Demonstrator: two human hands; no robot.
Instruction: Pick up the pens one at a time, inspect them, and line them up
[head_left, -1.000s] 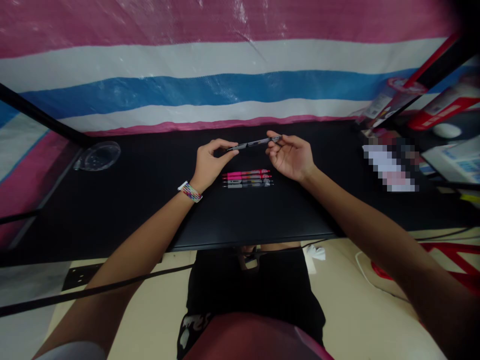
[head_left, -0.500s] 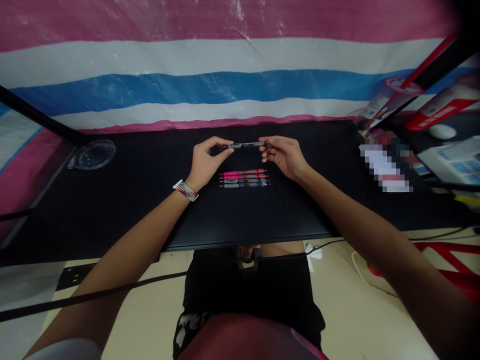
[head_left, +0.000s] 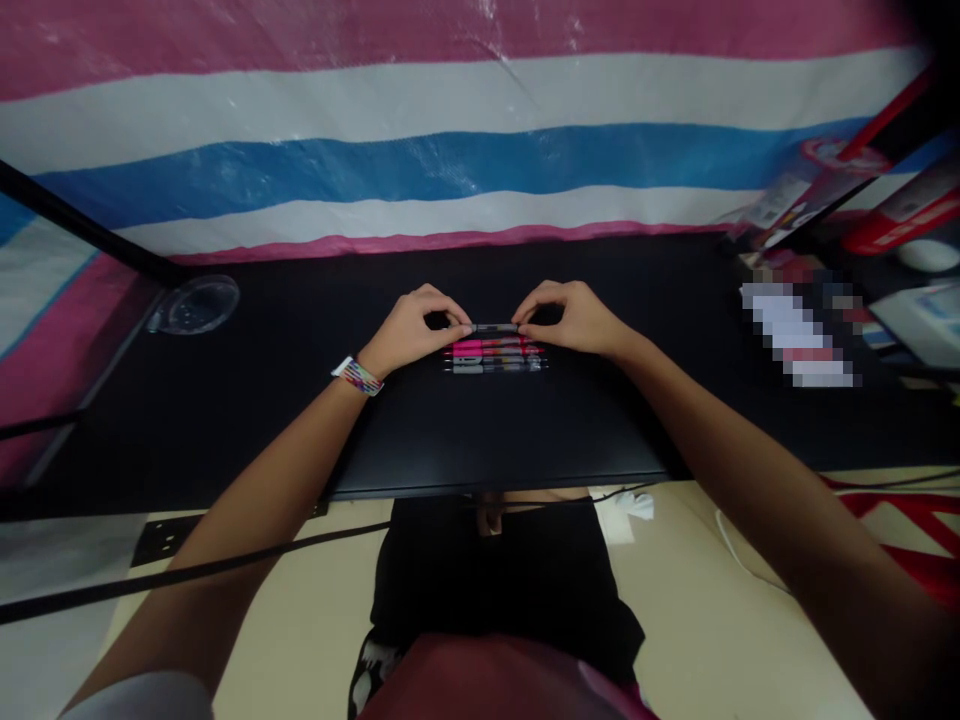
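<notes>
A dark grey, partly clear pen [head_left: 495, 328] lies crosswise between my hands, at the far side of a row of pens. My left hand [head_left: 420, 325] pinches its left end between thumb and finger. Its right end is in the pinch of my right hand [head_left: 570, 318]. Close below it, side by side, are pink-red pens [head_left: 491, 347] and, nearer to me, a grey pen with a clear barrel [head_left: 495, 368]. Whether the held pen touches the table is hard to tell. My fingertips hide both its ends.
The pens are on a black table [head_left: 420, 440]. A clear round plastic lid or dish [head_left: 196, 305] sits at the back left. At the right stand a clear cup [head_left: 802, 195], a red container [head_left: 907, 215] and a blurred-out white item [head_left: 795, 335]. A striped sheet [head_left: 450, 160] hangs behind.
Both hands have brought the dark pen down toward me, from above the row to right beside the pink-red pens. The view has shifted slightly.
</notes>
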